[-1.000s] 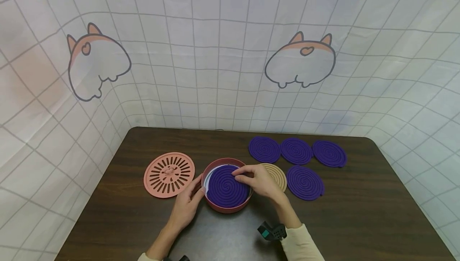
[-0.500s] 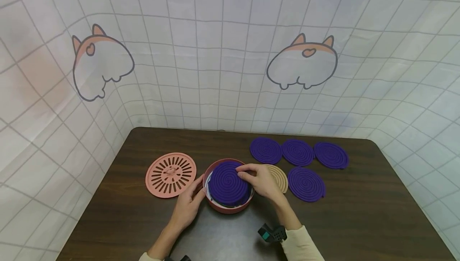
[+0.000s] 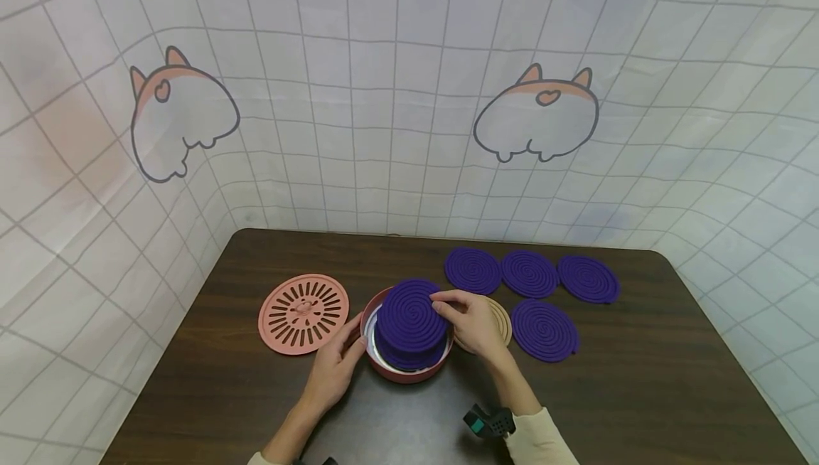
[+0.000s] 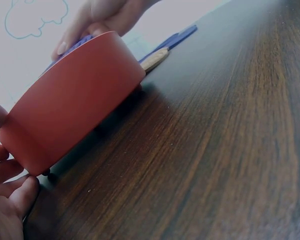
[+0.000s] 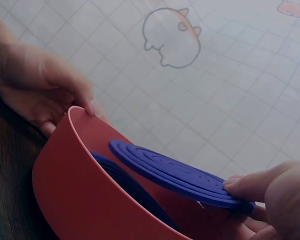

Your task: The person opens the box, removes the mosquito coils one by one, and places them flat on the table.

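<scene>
The left hand [image 3: 331,367] grips the near-left wall of a red round container [image 4: 80,97]; its thumb lies at the rim, and the other fingers are partly hidden behind and beneath the side. The right hand [image 3: 472,323] pinches the edge of a purple coiled disc [image 3: 411,314]. The right wrist view shows one digit on its upper face and others below, largely cut off by the frame. The hands are apart, on opposite sides of the container.

The disc is tilted over the container's mouth, with a visible gap at one end above a second purple coil [image 3: 409,361] inside. Whether further coils lie beneath cannot be determined; the container floor shows only as a bright crescent in the head view. A small pale fleck [image 5: 201,204] under the disc is too small to identify.

The container stands on the dark wooden table [image 3: 640,380]; small feet show under it. To its left lies a pink slotted lid [image 3: 286,337]. A beige coil [image 3: 502,319] lies at right, partly covered by the right hand. Beyond it lie four purple coils [image 3: 529,274]. The left wrist device [image 3: 329,461] is almost entirely out of frame.
</scene>
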`<state>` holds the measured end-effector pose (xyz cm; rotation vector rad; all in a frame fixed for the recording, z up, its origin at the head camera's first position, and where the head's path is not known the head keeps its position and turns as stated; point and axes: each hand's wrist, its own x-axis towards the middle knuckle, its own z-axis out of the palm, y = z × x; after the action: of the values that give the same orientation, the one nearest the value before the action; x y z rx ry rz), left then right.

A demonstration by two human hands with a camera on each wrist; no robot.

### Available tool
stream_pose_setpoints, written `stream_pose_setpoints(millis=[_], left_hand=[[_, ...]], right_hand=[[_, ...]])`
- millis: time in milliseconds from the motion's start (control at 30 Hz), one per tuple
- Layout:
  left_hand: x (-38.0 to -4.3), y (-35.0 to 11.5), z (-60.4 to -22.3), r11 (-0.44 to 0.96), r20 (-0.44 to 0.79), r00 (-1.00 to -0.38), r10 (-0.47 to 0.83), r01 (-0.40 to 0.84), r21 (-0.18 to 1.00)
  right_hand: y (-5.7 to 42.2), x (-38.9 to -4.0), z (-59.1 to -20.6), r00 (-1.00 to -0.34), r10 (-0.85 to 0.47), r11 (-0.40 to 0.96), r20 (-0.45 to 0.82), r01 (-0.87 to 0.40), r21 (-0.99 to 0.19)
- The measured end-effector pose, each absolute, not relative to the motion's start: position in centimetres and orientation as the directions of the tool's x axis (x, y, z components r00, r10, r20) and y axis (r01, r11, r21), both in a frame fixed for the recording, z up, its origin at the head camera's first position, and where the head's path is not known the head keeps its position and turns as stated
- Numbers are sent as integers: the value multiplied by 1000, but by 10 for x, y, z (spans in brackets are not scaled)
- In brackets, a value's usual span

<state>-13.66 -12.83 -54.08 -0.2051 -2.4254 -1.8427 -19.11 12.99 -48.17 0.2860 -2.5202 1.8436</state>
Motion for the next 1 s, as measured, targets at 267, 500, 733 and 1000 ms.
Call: stream_pose_setpoints(millis=[267, 500, 733, 1000], left_hand=[[-136, -129, -540, 273, 130, -990, 50, 139, 952], [-136, -128, -540, 288, 119, -992, 49, 128, 949], [-137, -128, -539, 284, 114, -992, 53, 124, 951], [-137, -128, -539, 290, 114, -992, 57, 125, 949]], right_hand=[[138, -186, -476, -994, -28, 284, 108, -111, -952], [150, -181, -471, -999, 1, 265, 54, -52, -963], [164, -181, -473, -995, 65, 262, 73, -53, -964], [187, -177, -471, -990, 110, 262, 85, -54, -964]])
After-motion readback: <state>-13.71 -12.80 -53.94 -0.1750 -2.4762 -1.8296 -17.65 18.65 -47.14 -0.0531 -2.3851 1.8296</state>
